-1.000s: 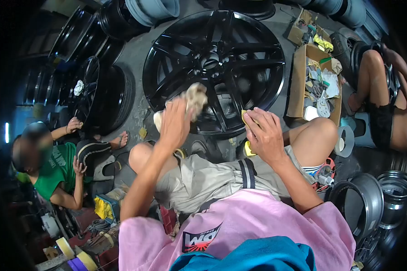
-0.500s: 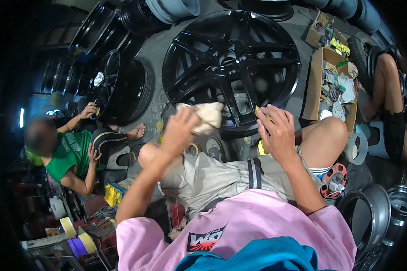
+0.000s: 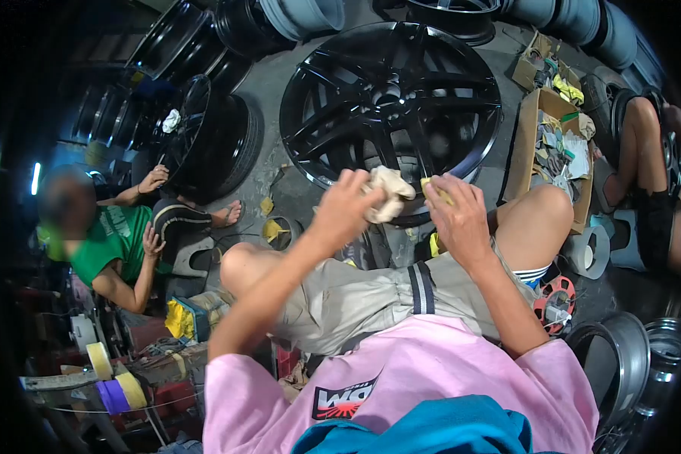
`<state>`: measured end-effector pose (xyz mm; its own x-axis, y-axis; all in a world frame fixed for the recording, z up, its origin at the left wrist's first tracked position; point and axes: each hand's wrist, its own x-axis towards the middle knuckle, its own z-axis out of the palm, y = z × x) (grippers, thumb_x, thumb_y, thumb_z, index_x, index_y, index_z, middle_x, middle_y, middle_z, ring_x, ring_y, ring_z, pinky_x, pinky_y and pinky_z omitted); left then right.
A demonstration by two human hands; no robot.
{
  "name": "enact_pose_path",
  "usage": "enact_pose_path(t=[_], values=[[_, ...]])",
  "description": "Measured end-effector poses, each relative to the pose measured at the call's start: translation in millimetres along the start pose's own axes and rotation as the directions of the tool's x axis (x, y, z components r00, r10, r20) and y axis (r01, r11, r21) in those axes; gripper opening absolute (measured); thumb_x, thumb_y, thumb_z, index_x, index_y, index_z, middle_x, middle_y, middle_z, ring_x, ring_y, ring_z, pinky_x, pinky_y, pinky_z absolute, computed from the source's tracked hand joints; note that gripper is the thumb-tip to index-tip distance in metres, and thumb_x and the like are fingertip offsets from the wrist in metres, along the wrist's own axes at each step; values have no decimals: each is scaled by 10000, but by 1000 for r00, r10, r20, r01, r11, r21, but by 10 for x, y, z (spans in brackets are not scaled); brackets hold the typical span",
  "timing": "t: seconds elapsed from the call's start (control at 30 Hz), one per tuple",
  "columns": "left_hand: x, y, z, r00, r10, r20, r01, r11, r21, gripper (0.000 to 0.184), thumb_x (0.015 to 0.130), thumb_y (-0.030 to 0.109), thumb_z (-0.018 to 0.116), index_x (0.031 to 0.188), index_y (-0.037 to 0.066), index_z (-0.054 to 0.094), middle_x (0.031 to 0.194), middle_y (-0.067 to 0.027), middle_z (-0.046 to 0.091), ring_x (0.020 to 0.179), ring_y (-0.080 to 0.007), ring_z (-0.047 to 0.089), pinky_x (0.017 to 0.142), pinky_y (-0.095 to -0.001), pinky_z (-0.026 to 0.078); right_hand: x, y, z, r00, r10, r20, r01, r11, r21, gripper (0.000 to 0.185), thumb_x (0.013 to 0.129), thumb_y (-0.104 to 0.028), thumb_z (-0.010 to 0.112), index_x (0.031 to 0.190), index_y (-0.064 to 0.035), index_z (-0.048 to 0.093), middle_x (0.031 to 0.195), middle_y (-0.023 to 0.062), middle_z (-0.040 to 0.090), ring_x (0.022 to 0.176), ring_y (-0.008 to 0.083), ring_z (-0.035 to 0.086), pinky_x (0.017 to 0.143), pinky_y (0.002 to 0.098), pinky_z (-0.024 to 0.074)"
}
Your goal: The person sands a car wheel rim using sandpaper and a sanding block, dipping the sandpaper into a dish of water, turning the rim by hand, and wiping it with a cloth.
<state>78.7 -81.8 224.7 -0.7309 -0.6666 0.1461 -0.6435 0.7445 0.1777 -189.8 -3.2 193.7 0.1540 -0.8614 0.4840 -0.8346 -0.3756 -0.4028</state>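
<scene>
A large black wheel rim [image 3: 390, 113] with split spokes lies in front of my knees. My left hand [image 3: 349, 206] is closed on a crumpled cream cloth [image 3: 390, 194], held over the rim's near edge. Just to the right, my right hand [image 3: 459, 214] pinches a small yellowish piece [image 3: 436, 191], which looks like sandpaper, its kind partly hidden by my fingers. The two hands are close together but apart.
Cardboard boxes of sanding scraps [image 3: 523, 144] stand on the right. At the left a person in green [image 3: 117, 246] sits by another black wheel [image 3: 223, 151]. Another person's leg [image 3: 643, 144] shows at far right. Tape rolls [image 3: 121, 393] hang at lower left.
My left hand has moved right with the cloth, nearer to my right hand. The right hand still holds the yellowish piece and has barely shifted. The view has tilted slightly.
</scene>
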Motion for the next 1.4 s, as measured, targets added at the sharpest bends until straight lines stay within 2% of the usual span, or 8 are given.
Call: enact_pose_path(t=[0.17, 0.43, 0.53, 0.7, 0.83, 1.17, 1.27, 1.4], values=[[-79, -941, -586, 939, -249, 237, 204, 959, 199, 502, 757, 5, 791, 1217, 203, 753, 1235, -86, 605, 1193, -368, 627, 981, -473, 588, 103, -123, 51, 933, -327, 151, 325, 945, 38, 436, 912, -145, 750, 1334, -36, 729, 1381, 80, 673, 1360, 281, 603, 1084, 454, 465], [704, -1654, -1054, 954, -275, -123, 273, 962, -31, 289, 883, 174, 801, 1129, 80, 684, 1071, -178, 683, 1039, -448, 683, 884, -503, 540, 646, -13, 236, 627, -691, 360, 743, 669, -11, 503, 955, -191, 648, 1444, -79, 690, 1522, 31, 613, 1584, 271, 431, 1196, 481, 409], [992, -1655, -859, 945, -260, -198, 218, 953, -210, 358, 874, 219, 854, 1143, 55, 682, 1110, -192, 727, 1063, -458, 684, 900, -475, 538, 760, -258, 520, 659, -672, 337, 713, 701, 3, 494, 960, -199, 648, 1443, -102, 694, 1560, 7, 590, 1614, 261, 388, 1226, 500, 380], [699, -1907, -839, 879, -441, -180, 352, 856, -378, 425, 925, 187, 847, 1299, 41, 707, 1102, -111, 788, 997, -195, 724, 916, -372, 567, 524, 129, 221, 679, -636, 367, 694, 719, -38, 553, 963, -183, 621, 1515, -162, 644, 1609, -40, 583, 1572, 263, 462, 1222, 500, 389], [397, -2429, -763, 796, -603, -55, 484, 690, -538, 391, 910, 241, 872, 1200, 26, 723, 1035, -106, 783, 951, -161, 701, 884, -353, 562, 579, 89, 177, 694, -636, 338, 690, 721, -59, 481, 934, -169, 668, 1409, -123, 731, 1552, -12, 616, 1533, 262, 505, 1157, 484, 447], [-433, -3042, -1047, 516, -721, -462, 490, 691, -531, 303, 946, 212, 824, 1130, -6, 722, 985, -85, 769, 903, -146, 678, 835, -334, 546, 189, 427, -252, 830, -425, 362, 384, 905, 181, 588, 825, -91, 701, 1402, 20, 684, 1450, 148, 645, 1399, 331, 603, 1182, 490, 502], [-534, -2979, -1090, 498, -799, -336, 502, 582, -640, 338, 971, 146, 809, 1263, 4, 715, 1125, -42, 764, 1010, -119, 679, 918, -284, 525, 120, 669, -498, 904, -199, 379, 246, 966, -79, 535, 874, -70, 708, 1396, 42, 680, 1446, 178, 640, 1400, 363, 601, 1176, 474, 510], [-268, -2687, -1119, 636, -676, -372, 403, 702, -587, 269, 980, 123, 776, 1201, -8, 694, 1032, -21, 723, 957, -105, 632, 885, -277, 509, 523, 987, -520, 953, 300, 33, -291, 942, -167, 334, 1026, -56, 646, 1341, 7, 739, 1309, 182, 724, 1220, 369, 700, 1061, 419, 551]])
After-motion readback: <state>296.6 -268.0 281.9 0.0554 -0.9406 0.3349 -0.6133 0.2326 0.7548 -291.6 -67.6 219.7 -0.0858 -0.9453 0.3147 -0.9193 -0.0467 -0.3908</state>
